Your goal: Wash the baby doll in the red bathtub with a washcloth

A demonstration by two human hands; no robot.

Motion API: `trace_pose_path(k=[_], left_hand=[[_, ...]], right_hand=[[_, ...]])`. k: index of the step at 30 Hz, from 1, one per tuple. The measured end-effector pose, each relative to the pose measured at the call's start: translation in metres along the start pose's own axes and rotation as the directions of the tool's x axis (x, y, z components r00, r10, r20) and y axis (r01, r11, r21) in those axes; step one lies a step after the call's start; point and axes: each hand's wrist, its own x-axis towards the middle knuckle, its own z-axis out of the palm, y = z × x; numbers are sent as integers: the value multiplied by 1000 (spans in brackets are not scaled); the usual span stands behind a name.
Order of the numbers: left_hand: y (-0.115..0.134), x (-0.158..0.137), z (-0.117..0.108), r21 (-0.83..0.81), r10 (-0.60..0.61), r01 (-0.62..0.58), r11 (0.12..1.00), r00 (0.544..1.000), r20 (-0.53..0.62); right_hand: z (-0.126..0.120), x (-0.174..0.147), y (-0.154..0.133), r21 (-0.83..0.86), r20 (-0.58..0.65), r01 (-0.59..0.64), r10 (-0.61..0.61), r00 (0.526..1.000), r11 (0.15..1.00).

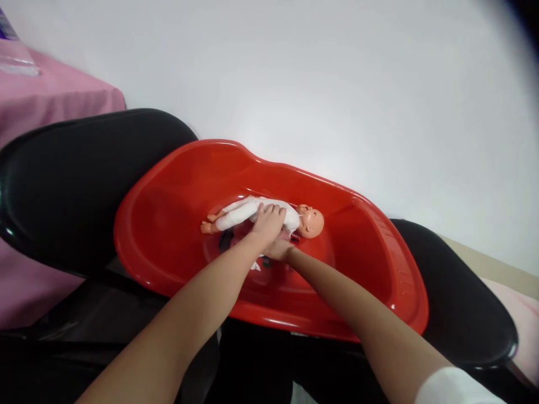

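A small baby doll [309,220] in a white suit lies on its back in a red plastic baby tub [168,224], head to the right, bare feet to the left. My left hand [267,220] lies flat over the doll's belly, fingers spread across the white cloth. My right hand [278,249] is tucked under the left one, at the doll's near side; its fingers are mostly hidden, so what they grip is unclear. A small dark thing lies under the doll, partly hidden.
The tub rests across two black chairs, one on the left [71,185] and one on the right [458,303]. A white wall [337,84] stands behind. A pink-covered table [46,106] is at the far left.
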Motion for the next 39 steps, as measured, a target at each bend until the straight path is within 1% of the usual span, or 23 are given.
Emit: trace_pose_path(k=[3, 5, 8, 12, 13, 14, 15, 16, 17, 18, 19, 20, 21, 22, 23, 26, 28, 31, 33, 35, 36, 37, 39], left_hand=[[1, 2, 1, -2, 3, -3, 1000, 1000, 15], [1, 3, 2, -1, -9, 9, 1000, 1000, 30], [0, 4, 5, 7, -4, 4, 1000, 1000, 23], [-2, 1, 3, 16, 23, -24, 1000, 999, 22], [-2, 0, 2, 16, 24, -25, 1000, 999, 28], [-1, 0, 1, 15, 23, -24, 1000, 999, 35], [-1, 0, -1, 13, 24, -25, 1000, 999, 41], [0, -1, -2, 12, 26, -26, 1000, 999, 46], [0, -1, -3, 12, 25, -26, 1000, 998, 50], [0, -1, -3, 14, 25, -26, 1000, 998, 53], [0, -1, -3, 17, 24, -25, 1000, 998, 51], [0, -1, -3, 20, 24, -25, 999, 998, 49], [0, -1, -3, 23, 24, -25, 999, 998, 50], [-1, -1, -2, 26, 26, -27, 999, 998, 53], [-1, -2, -2, 29, 29, -31, 999, 998, 58], [-3, -3, -1, 28, 38, -41, 999, 995, 88], [-2, -3, -1, 18, 34, -36, 999, 993, 117], [0, -3, -4, 11, 8, -10, 1000, 985, 174], [3, -3, -7, 26, 6, -11, 1000, 977, 214], [5, -6, -10, 50, 20, -34, 998, 968, 251], [5, -8, -11, 64, 34, -52, 997, 964, 264], [6, -11, -11, 78, 50, -74, 994, 960, 276], [6, -17, -12, 111, 88, -126, 986, 951, 297]], right_hand=[[0, 12, 14, -21, -36, -121, 120, 992, 992], [1, 7, 19, -51, -56, -203, 200, 978, 978], [6, -16, 21, -137, -79, -305, 297, 952, 942], [15, -58, 14, -224, -85, -506, 501, 861, 833], [17, -68, 12, -239, -91, -533, 528, 844, 811], [18, -77, 9, -253, -96, -540, 535, 840, 803], [17, -84, 7, -265, -99, -524, 518, 850, 809], [15, -90, 5, -273, -95, -479, 472, 876, 834], [12, -94, 5, -278, -79, -397, 391, 917, 875], [7, -97, 5, -278, -53, -279, 275, 960, 919], [1, -98, 6, -277, -26, -141, 140, 990, 951], [-6, -98, 9, -274, -6, -15, 14, 1000, 962], [-13, -97, 13, -272, 3, 73, -75, 997, 960], [-19, -96, 18, -272, 4, 111, -115, 993, 956], [-24, -95, 23, -273, 0, 105, -109, 994, 956], [-31, -100, 39, -259, -13, 4, -7, 1000, 966], [-32, -115, 45, -228, -36, -57, 50, 998, 972], [-37, -148, 44, -193, -57, -187, 179, 982, 963], [-44, -170, 38, -202, -25, -273, 274, 962, 941], [-53, -188, 28, -204, -16, -378, 383, 923, 903], [-58, -194, 22, -186, -26, -454, 458, 889, 871], [-62, -198, 15, -148, -35, -541, 543, 839, 828], [-68, -201, 1, -14, -7, -704, 704, 711, 711]])
